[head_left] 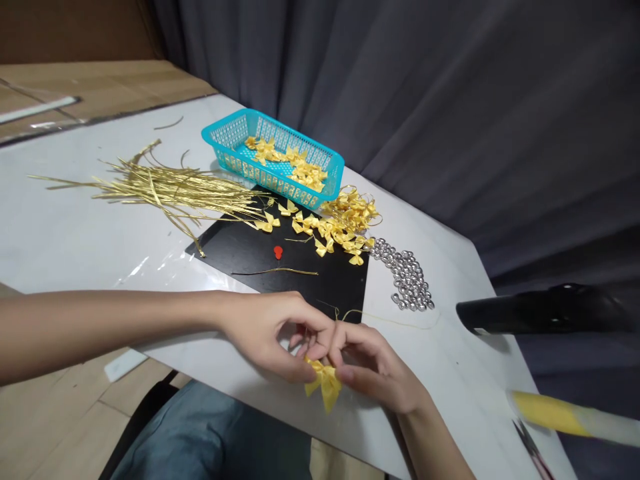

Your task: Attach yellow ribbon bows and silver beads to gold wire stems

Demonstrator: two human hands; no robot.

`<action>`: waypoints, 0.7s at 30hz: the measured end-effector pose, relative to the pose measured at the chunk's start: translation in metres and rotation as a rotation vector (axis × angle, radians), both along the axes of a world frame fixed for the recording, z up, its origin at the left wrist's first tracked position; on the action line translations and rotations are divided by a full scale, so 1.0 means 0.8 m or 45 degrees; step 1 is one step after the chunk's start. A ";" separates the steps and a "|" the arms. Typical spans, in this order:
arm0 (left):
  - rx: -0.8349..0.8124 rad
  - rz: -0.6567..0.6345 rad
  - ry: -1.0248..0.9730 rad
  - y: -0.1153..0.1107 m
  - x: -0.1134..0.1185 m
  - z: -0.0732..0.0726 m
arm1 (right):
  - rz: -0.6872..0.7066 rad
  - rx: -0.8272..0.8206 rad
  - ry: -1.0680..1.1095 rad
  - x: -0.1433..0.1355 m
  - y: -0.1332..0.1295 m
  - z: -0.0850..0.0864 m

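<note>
A yellow ribbon bow [325, 383] is pinched between my two hands near the table's front edge, its tails hanging down. My left hand [283, 333] grips its left side between thumb and fingers. On the right side, my right hand [373, 367] holds it with thumb and fingertips closed. A thin gold thread [385, 317] loops up from the fingers and trails to the right over the white tabletop. Beyond my hands lies a black mat [325, 283] with a short gold cord [275, 271] and a small red piece [278, 252] on it.
A blue basket [280, 183] holds several yellow bows. More bows [335, 233] lie in front of it, beside silver beads [407, 277]. Gold cords [175, 190] are heaped at left. A black object [540, 310], a yellow-and-white roll [565, 413] and scissors [533, 447] are at right.
</note>
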State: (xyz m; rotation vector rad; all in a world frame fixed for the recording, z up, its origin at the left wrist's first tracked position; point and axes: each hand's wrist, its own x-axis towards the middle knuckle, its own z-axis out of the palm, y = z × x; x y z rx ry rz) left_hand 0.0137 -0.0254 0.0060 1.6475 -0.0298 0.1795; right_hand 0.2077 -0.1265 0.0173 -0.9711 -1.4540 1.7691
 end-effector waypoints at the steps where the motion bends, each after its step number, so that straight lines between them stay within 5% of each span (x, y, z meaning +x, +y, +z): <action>1: -0.036 -0.010 0.001 0.000 0.000 0.001 | -0.008 -0.020 0.027 0.000 -0.001 0.000; 12: -0.196 -0.048 -0.017 -0.002 -0.001 0.003 | -0.047 -0.100 0.083 -0.004 -0.007 0.001; 21: -0.285 0.219 0.043 -0.002 0.004 0.003 | -0.280 0.065 -0.020 0.003 -0.003 -0.002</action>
